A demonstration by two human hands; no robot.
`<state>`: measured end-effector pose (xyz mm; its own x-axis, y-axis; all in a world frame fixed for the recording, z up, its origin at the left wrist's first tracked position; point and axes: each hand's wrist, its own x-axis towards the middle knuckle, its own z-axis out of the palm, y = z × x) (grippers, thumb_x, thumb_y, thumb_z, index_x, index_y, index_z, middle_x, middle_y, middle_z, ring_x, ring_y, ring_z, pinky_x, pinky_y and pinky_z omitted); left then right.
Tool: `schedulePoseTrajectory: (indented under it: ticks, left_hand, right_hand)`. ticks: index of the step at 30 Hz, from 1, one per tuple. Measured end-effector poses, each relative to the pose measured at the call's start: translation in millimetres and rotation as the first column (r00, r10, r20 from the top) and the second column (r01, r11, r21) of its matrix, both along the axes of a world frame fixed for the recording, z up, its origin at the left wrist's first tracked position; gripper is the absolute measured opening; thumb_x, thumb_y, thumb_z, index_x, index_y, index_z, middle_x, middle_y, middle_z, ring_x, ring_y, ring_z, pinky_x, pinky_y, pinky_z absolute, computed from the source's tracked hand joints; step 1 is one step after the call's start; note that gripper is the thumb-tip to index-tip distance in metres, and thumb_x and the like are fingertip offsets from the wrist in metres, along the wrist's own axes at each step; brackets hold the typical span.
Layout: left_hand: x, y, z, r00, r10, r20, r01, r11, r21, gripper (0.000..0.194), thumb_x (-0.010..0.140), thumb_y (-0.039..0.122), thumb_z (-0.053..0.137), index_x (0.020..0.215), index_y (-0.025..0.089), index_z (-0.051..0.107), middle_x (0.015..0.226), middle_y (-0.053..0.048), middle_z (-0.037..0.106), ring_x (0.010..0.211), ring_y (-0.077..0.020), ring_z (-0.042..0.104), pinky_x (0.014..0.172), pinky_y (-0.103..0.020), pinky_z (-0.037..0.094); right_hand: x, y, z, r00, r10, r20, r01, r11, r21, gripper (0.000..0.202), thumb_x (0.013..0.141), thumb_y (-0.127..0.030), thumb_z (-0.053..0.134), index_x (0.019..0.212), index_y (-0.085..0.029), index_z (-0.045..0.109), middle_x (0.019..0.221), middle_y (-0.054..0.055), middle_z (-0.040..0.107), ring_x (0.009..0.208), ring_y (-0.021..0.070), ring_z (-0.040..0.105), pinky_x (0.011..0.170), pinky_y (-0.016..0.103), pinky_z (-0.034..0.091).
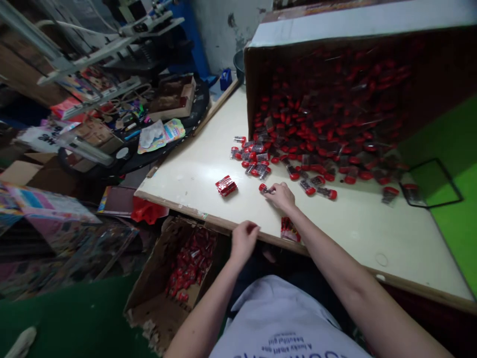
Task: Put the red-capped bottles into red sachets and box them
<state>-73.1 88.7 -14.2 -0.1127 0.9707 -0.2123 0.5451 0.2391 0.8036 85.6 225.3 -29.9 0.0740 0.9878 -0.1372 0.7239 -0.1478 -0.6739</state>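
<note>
My right hand (280,195) is over the white table, its fingers closed on a small clear bottle with a red cap (263,188) and dark contents. At the front edge of the table is my left hand (244,241), its fingers curled in; whatever they may hold is hidden. A small stack of shiny red wrappers (226,186) lies left of my right hand. More red printed packets (289,229) lie by the table edge, partly behind my right forearm. Loose red-capped bottles (257,161) are scattered just beyond my right hand.
A large carton (257,94) lies on its side, red-capped bottles spilling from its mouth. Below the table's left part stands an open cardboard box (149,293) with red packed pieces. A black frame (434,203) lies at right. Machinery (100,54) and a cluttered round table (197,112) stand left.
</note>
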Motion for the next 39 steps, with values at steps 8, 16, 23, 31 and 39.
schedulePoseTrajectory:
  ticks: [8,16,23,31,39]
  left_hand:
    - [102.2,32.8,-17.2,0.927,-0.237,-0.292,0.205,0.969,-0.136,0.031,0.071,0.05,0.064,0.077,0.019,0.062,0.084,-0.007,0.064,0.082,-0.0218,0.058,0.074,-0.033,0.038]
    - [94.5,37.4,-28.1,0.967,-0.196,-0.163,0.163,0.967,-0.194,0.014,0.075,0.031,0.06,0.073,0.02,0.067,0.075,-0.006,0.067,0.073,-0.0197,0.059,0.068,-0.03,0.04]
    - [82.9,42.1,-34.0,0.975,-0.214,-0.068,0.2,0.965,-0.168,0.021,0.079,0.024,0.052,0.087,0.02,0.072,0.081,-0.006,0.071,0.072,-0.0165,0.062,0.068,-0.026,0.043]
    - [84.4,34.3,-22.3,0.954,-0.254,-0.157,0.248,0.967,-0.059,0.027,0.084,0.027,0.046,0.09,0.021,0.072,0.082,-0.007,0.063,0.078,-0.0173,0.057,0.074,-0.027,0.041]
    - [73.8,29.3,-23.7,0.946,-0.211,-0.247,0.215,0.977,-0.012,0.028,0.087,0.024,0.042,0.081,0.018,0.068,0.082,-0.008,0.061,0.082,-0.0183,0.056,0.077,-0.029,0.039]
  right_hand:
    - [102.3,-72.7,12.7,0.937,-0.099,-0.335,0.115,0.993,0.029,0.041,0.073,-0.056,0.059,0.081,-0.016,0.058,0.074,0.004,0.064,0.067,0.0159,0.058,0.064,0.027,0.045]
    - [125.4,-117.5,4.1,0.758,-0.325,-0.565,0.305,0.943,-0.132,0.041,0.063,-0.051,0.073,0.079,-0.015,0.061,0.072,0.003,0.062,0.063,0.0144,0.057,0.058,0.025,0.045]
    - [113.9,-113.9,-2.1,0.75,-0.292,-0.594,0.276,0.954,-0.121,0.042,0.064,-0.051,0.072,0.08,-0.014,0.062,0.071,0.003,0.063,0.063,0.0143,0.057,0.057,0.026,0.045]
    - [87.5,-121.9,-4.3,0.641,-0.324,-0.696,0.182,0.945,-0.273,0.039,0.063,-0.051,0.073,0.077,-0.017,0.058,0.067,0.002,0.066,0.063,0.0169,0.064,0.054,0.026,0.05]
    - [68.9,-120.8,-15.9,0.526,-0.431,-0.733,0.171,0.898,-0.405,0.037,0.064,-0.046,0.076,0.07,-0.018,0.051,0.069,0.005,0.07,0.063,0.0182,0.068,0.052,0.027,0.056]
